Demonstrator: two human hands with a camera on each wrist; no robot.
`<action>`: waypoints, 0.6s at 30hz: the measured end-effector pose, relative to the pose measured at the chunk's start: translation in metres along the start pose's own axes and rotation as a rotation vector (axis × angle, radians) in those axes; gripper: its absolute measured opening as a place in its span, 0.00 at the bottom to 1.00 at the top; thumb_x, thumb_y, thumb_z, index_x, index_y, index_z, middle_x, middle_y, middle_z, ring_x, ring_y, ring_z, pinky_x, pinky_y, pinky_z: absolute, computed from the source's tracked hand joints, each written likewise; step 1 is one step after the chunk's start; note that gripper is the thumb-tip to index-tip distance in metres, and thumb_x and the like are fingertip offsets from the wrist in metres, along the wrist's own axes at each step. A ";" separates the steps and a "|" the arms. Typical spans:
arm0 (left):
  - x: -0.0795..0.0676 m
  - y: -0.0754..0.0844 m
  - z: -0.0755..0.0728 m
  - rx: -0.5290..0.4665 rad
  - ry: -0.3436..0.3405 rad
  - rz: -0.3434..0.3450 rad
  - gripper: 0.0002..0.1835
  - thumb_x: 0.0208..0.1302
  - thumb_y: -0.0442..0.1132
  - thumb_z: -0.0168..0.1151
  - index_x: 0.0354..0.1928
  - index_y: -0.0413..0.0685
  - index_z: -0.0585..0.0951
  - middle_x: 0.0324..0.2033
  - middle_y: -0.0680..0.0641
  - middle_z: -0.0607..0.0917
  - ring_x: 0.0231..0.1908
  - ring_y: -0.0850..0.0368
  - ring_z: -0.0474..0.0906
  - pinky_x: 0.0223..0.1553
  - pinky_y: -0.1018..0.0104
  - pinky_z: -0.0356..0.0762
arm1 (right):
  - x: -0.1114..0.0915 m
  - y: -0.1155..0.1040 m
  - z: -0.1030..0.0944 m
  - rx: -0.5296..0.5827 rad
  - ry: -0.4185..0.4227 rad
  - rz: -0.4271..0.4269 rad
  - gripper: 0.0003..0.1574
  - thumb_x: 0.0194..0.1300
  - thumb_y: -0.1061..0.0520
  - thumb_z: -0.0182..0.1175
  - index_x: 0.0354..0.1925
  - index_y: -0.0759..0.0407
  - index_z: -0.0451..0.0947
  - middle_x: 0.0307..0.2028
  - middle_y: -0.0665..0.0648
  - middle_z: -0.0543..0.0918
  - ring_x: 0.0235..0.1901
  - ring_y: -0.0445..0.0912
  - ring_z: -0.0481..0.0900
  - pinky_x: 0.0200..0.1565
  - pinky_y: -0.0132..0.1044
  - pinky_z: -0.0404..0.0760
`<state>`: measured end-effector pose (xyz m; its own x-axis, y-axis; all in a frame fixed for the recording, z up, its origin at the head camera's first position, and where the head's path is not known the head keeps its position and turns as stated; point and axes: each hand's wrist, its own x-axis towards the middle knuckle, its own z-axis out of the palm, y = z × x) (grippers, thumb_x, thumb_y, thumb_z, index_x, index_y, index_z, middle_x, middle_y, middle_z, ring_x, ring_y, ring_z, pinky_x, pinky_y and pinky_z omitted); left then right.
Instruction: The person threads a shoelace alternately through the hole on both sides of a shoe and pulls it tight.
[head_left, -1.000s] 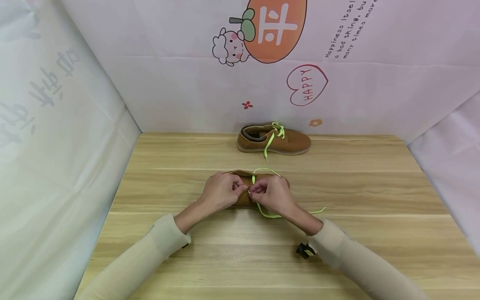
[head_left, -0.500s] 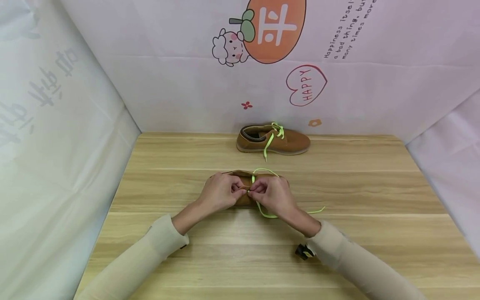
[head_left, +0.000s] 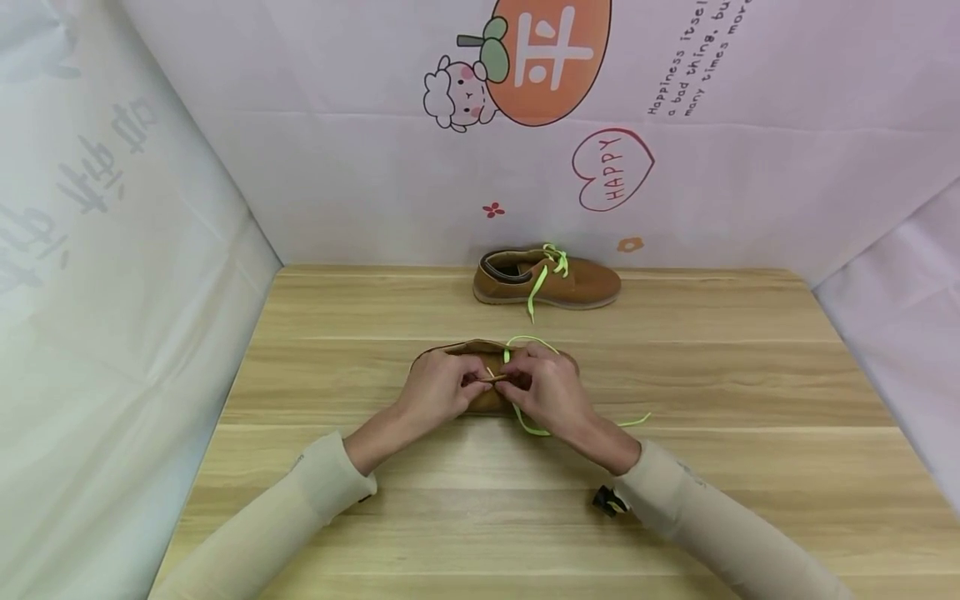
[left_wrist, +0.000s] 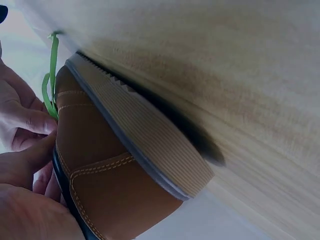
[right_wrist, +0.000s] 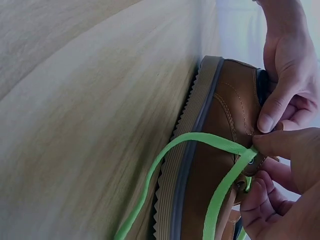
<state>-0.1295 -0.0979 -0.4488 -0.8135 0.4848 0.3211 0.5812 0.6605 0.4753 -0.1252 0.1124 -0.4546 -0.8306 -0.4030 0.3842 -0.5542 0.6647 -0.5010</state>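
Observation:
A brown leather shoe [head_left: 491, 404] lies on the wooden table under both hands, toe to the right. My left hand [head_left: 442, 383] pinches the edge of its lacing flap, with the thumb [right_wrist: 270, 117] on the outer face. Close beside it, my right hand [head_left: 547, 387] pinches a bright green shoelace [right_wrist: 230, 172] at the same flap, thumb at an eyelet. A pale lace tip [head_left: 491, 373] sticks up between the two hands. One lace end trails right across the table, and another loop curves behind the right hand. The hands cover much of the shoe's opening.
A second brown shoe [head_left: 588, 285] stands at the table's back edge, its green lace tied in a bow. White printed cloth [head_left: 360, 183] rises behind and at both sides. A small black device [head_left: 606, 502] sits at the right cuff.
The lace tip now shows upright near the left fingertips, where earlier it was at the right fingertips. Both hands have shifted only slightly; the back shoe stays put.

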 end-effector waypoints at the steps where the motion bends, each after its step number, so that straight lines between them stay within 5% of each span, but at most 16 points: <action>1: -0.001 0.000 0.000 0.027 0.014 0.031 0.04 0.61 0.35 0.78 0.32 0.53 0.91 0.25 0.58 0.89 0.23 0.65 0.81 0.30 0.64 0.80 | 0.000 0.000 0.000 -0.014 -0.009 -0.007 0.09 0.57 0.60 0.81 0.37 0.58 0.92 0.35 0.52 0.84 0.33 0.43 0.82 0.35 0.38 0.81; 7: -0.007 0.000 0.004 0.158 0.072 0.201 0.07 0.61 0.31 0.77 0.33 0.53 0.89 0.26 0.57 0.90 0.22 0.64 0.82 0.24 0.65 0.80 | 0.002 -0.001 -0.002 0.013 -0.070 -0.023 0.06 0.59 0.65 0.76 0.37 0.60 0.92 0.37 0.53 0.80 0.38 0.46 0.79 0.41 0.42 0.82; 14: -0.010 0.003 0.007 0.202 0.091 0.234 0.08 0.63 0.32 0.75 0.31 0.49 0.84 0.16 0.56 0.79 0.16 0.66 0.69 0.17 0.69 0.69 | 0.004 0.005 -0.003 0.160 -0.124 0.027 0.08 0.58 0.69 0.72 0.36 0.61 0.92 0.36 0.53 0.81 0.38 0.47 0.79 0.43 0.41 0.81; 18: -0.010 0.004 0.007 0.214 0.107 0.239 0.09 0.63 0.32 0.75 0.30 0.48 0.82 0.15 0.56 0.78 0.16 0.66 0.70 0.17 0.68 0.71 | 0.006 0.008 -0.005 0.295 -0.164 0.109 0.08 0.60 0.69 0.69 0.37 0.62 0.92 0.36 0.53 0.82 0.35 0.45 0.78 0.38 0.34 0.77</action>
<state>-0.1187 -0.0964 -0.4560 -0.6448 0.5850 0.4919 0.7370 0.6465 0.1972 -0.1342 0.1189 -0.4525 -0.8701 -0.4513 0.1981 -0.4333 0.5088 -0.7439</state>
